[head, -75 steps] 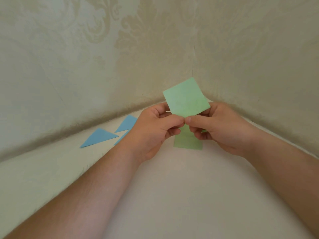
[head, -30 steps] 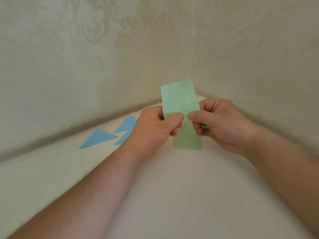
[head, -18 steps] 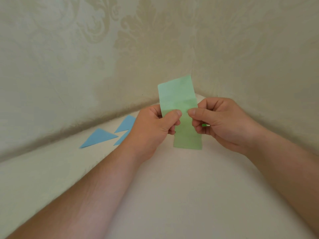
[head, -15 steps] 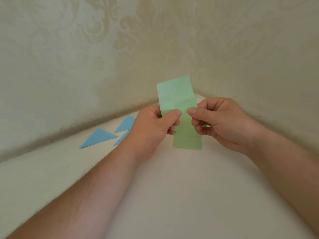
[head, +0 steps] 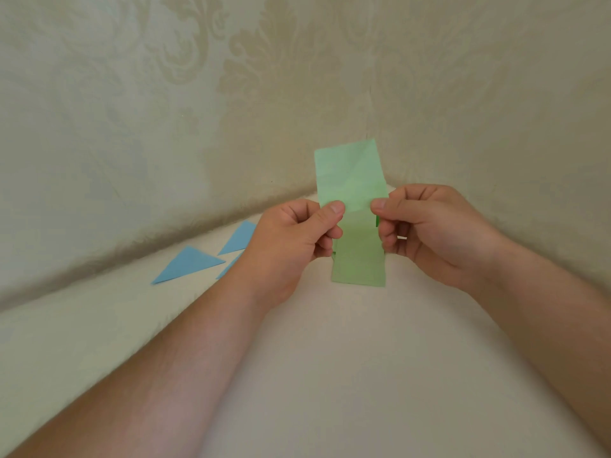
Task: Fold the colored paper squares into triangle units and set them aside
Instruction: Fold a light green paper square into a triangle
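Both hands are pinching the green paper strip (head: 353,206) mid-air, left hand (head: 291,246) on its left edge, right hand (head: 433,233) on its right (thumbs on top). Compared with a moment back, the thumbs sit a bit further apart. Blue triangles (head: 188,264) lie on the cloth at left.

Home setting, likely a living room or bedroom. Damask-patterned beige wallpaper (head: 231,94) on two walls meeting in a corner; pale cream padded surface (head: 330,375) fits snugly against them.
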Tool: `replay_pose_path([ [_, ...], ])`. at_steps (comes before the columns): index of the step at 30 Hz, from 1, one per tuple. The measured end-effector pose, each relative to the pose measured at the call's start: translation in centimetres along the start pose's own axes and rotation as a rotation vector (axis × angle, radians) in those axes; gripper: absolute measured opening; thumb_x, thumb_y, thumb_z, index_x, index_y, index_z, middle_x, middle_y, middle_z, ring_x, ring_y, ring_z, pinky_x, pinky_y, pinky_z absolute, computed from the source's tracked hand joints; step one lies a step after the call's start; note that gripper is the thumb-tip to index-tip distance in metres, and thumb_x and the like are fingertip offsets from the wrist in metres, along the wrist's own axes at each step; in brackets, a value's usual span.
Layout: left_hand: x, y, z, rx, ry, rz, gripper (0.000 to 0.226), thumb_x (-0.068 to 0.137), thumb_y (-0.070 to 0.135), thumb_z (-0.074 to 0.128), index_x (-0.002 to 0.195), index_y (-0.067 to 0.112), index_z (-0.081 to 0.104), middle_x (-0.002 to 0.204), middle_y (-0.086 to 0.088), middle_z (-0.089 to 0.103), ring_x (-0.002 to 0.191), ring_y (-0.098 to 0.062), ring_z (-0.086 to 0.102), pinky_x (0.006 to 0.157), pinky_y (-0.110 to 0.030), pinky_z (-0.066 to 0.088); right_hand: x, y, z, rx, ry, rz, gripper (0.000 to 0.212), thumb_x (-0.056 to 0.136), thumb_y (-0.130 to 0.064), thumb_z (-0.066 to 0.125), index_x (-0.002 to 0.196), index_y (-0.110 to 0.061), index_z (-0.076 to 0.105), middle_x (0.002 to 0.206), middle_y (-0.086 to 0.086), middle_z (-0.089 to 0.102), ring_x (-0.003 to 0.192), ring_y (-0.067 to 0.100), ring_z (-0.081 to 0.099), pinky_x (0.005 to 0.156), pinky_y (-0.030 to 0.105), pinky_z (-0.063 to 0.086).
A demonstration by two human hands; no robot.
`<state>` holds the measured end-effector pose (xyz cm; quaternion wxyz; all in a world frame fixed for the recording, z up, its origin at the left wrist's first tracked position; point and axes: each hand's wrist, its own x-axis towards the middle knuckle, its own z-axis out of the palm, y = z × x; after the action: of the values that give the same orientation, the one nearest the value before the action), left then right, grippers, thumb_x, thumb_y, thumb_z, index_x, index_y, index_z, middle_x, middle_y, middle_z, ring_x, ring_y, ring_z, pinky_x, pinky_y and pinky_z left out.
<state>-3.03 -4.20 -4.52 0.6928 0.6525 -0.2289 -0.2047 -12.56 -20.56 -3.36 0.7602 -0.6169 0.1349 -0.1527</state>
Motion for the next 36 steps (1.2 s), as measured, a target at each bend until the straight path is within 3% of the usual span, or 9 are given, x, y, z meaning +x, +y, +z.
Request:
replay_pose_path([
  [11,0.13,0.09,0.14,-0.065,-0.018,-0.065,0.017,0.101,0.012,0.064,0.085,0.009,0.071,0.069,0.001,0.066,0.058,-0.008,0.054,0.060,-0.022,0.051,0.16,0.17,0.03,0.013,0.023,0.029,0.031,0.092,-0.011,0.072,0.065,-0.015,0.058,0.060,0.003,0.054,0.052,0.014,0.046,0.055,0.027,0.044],
  [17,0.17,0.12,-0.20,-0.052,-0.020,-0.080,0.018,0.102,0.014,0.062,0.086,0.008,0.070,0.066,0.002,0.063,0.056,-0.008,0.051,0.059,-0.022,0.050,0.20,0.14,0.00,-0.026,0.002,0.045,0.020,0.092,-0.009,0.071,0.074,-0.011,0.062,0.061,0.005,0.056,0.052,0.015,0.047,0.056,0.027,0.044],
  [21,0.22,-0.07,-0.03,-0.027,-0.002,-0.050,0.015,0.101,0.013,0.064,0.086,0.009,0.067,0.071,0.002,0.067,0.061,-0.008,0.055,0.066,-0.025,0.053,0.23,0.23,-0.03,0.000,-0.002,0.024,0.029,0.093,-0.009,0.070,0.067,-0.013,0.058,0.060,0.005,0.054,0.053,0.016,0.046,0.055,0.027,0.044],
  [24,0.12,-0.26,0.02,-0.021,0.004,0.009,0.010,0.099,0.013,0.066,0.090,0.016,0.067,0.084,0.003,0.070,0.076,-0.009,0.064,0.074,-0.026,0.055,0.17,0.32,-0.13,-0.035,-0.034,0.012,0.028,0.091,-0.014,0.073,0.067,-0.014,0.058,0.061,0.004,0.056,0.054,0.014,0.049,0.056,0.026,0.046],
  [27,0.14,0.00,-0.03,-0.120,0.055,0.045,0.012,0.097,0.007,0.065,0.089,0.015,0.062,0.091,-0.004,0.071,0.086,-0.014,0.070,0.079,-0.029,0.056,-0.25,0.24,0.18,-0.124,-0.114,0.026,0.019,0.077,-0.024,0.080,0.079,-0.014,0.064,0.068,0.003,0.061,0.057,0.015,0.053,0.059,0.025,0.050],
  [29,0.31,0.25,-0.22,-0.194,0.095,0.048,0.018,0.096,0.002,0.064,0.086,0.015,0.058,0.094,-0.009,0.072,0.086,-0.018,0.071,0.083,-0.031,0.057,-0.43,0.04,0.30,-0.148,-0.113,0.038,0.029,0.068,-0.030,0.082,0.090,-0.018,0.068,0.073,0.002,0.064,0.058,0.015,0.055,0.061,0.027,0.051],
  [33,0.32,0.28,-0.33,-0.221,0.116,0.063,0.018,0.095,-0.005,0.058,0.093,0.013,0.058,0.094,-0.014,0.074,0.087,-0.024,0.071,0.082,-0.034,0.060,-0.05,0.22,-0.04,-0.229,-0.019,-0.022,0.036,0.081,-0.024,0.083,0.112,-0.024,0.065,0.081,-0.001,0.065,0.062,0.017,0.059,0.067,0.036,0.051],
  [36,0.21,0.00,-0.26,-0.129,0.112,0.077,0.019,0.097,-0.005,0.055,0.097,0.009,0.067,0.104,-0.020,0.076,0.091,-0.028,0.075,0.077,-0.036,0.062,0.21,0.71,-0.54,-0.382,0.037,-0.138,0.047,0.082,-0.030,0.084,0.121,-0.041,0.059,0.093,-0.006,0.065,0.074,0.017,0.064,0.073,0.039,0.055],
])
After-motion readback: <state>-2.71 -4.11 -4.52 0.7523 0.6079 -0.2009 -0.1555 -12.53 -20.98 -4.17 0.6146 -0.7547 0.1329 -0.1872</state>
